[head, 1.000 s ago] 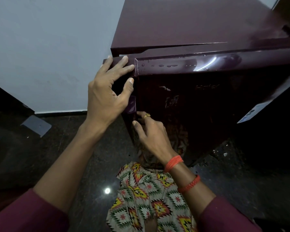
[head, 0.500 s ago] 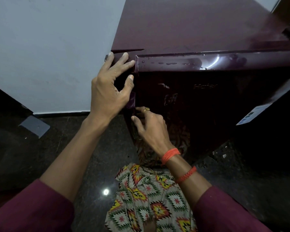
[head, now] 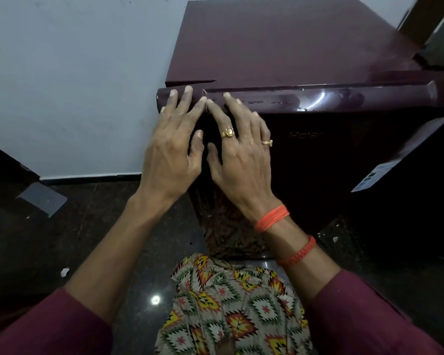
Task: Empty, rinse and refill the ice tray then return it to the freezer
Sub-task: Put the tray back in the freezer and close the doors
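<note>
While we face the maroon fridge (head: 305,47), our left hand (head: 172,147) and right hand (head: 241,155) lie flat, fingers (head: 187,98) spread, gripping nothing, against the door's (head: 344,149) top left corner.

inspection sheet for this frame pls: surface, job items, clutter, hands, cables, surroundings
Surface: dark speckled floor; no table in view.
Job's things: maroon fridge, door looks shut, droplets on its top edge; ice tray not seen.
Clutter: white scrap on the floor at left, a few specks by the fridge base at right.
Grippers: left hand and right hand both flat and empty, fingertips on the door's top left corner; rings and orange wrist threads on the right.
Cables: nothing seen.
Surroundings: white wall at left, label sticker on the door at right, patterned clothing below.
</note>
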The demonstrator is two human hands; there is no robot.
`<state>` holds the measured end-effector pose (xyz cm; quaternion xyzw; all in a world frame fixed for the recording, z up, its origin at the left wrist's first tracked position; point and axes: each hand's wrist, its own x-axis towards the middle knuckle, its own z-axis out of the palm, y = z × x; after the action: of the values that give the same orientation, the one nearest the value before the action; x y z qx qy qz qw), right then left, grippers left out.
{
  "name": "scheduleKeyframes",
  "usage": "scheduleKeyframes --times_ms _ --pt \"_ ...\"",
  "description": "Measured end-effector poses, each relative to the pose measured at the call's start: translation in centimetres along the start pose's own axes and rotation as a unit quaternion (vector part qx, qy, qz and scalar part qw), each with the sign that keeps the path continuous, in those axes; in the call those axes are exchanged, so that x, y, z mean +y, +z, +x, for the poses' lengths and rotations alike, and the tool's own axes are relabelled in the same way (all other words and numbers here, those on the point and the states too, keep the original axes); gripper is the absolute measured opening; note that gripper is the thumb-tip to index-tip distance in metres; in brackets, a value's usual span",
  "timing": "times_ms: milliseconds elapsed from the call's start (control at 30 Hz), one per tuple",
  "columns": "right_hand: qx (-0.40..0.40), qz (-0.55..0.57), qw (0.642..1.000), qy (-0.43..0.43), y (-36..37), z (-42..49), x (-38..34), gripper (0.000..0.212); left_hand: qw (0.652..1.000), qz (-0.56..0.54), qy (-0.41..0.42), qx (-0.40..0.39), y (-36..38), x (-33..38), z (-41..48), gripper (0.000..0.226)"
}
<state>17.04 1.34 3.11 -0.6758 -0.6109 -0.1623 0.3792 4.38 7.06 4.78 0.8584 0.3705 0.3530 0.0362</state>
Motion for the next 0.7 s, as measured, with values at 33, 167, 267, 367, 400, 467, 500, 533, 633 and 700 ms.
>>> scheduleKeyframes --times_ms 33,167,267,367,400,467,500,533,633,700 --pt "-0.023 -0.030 0.999 -0.006 0.0 0.3 0.2 0.065 1.000 0.009 0.005 -0.005 0.1 0.0 0.0 0.053" --pt "-0.064 -0.108 0.992 0.001 -0.3 0.8 2.0 0.068 0.999 0.043 -0.009 -0.019 0.0 -0.4 -0.1 0.057" --pt "-0.055 -0.133 0.989 0.033 -1.3 0.7 3.7 0.068 0.999 0.041 -0.026 -0.016 -0.3 -1.1 -0.2 0.060" --pt "-0.049 -0.142 0.986 0.073 -2.7 0.4 5.7 0.067 0.999 0.025 -0.042 -0.017 -0.6 -1.7 -0.3 0.063" --pt "-0.048 -0.143 0.985 0.087 -3.2 0.2 6.4 0.067 0.999 0.023 -0.044 -0.017 -0.7 -1.7 -0.4 0.063" --pt "-0.048 -0.142 0.982 0.113 -4.3 -0.1 7.6 0.067 0.999 0.021 -0.046 -0.017 -0.7 -1.8 -0.5 0.064" --pt "-0.049 -0.137 0.981 0.125 -4.7 -0.3 8.2 0.067 0.999 0.018 -0.045 -0.015 -0.7 -1.9 -0.5 0.065" --pt "-0.048 -0.134 0.980 0.140 -5.2 -0.5 8.5 0.067 0.999 0.015 -0.045 -0.013 -0.7 -1.9 -0.6 0.065" --pt "-0.044 -0.120 0.976 0.175 -6.5 -1.1 9.5 0.066 0.999 0.004 -0.048 -0.010 -0.5 -1.7 -0.8 0.065" --pt "-0.044 -0.115 0.974 0.190 -7.3 -1.9 9.9 0.066 0.999 -0.008 -0.052 -0.007 -0.4 -1.5 -1.2 0.064"
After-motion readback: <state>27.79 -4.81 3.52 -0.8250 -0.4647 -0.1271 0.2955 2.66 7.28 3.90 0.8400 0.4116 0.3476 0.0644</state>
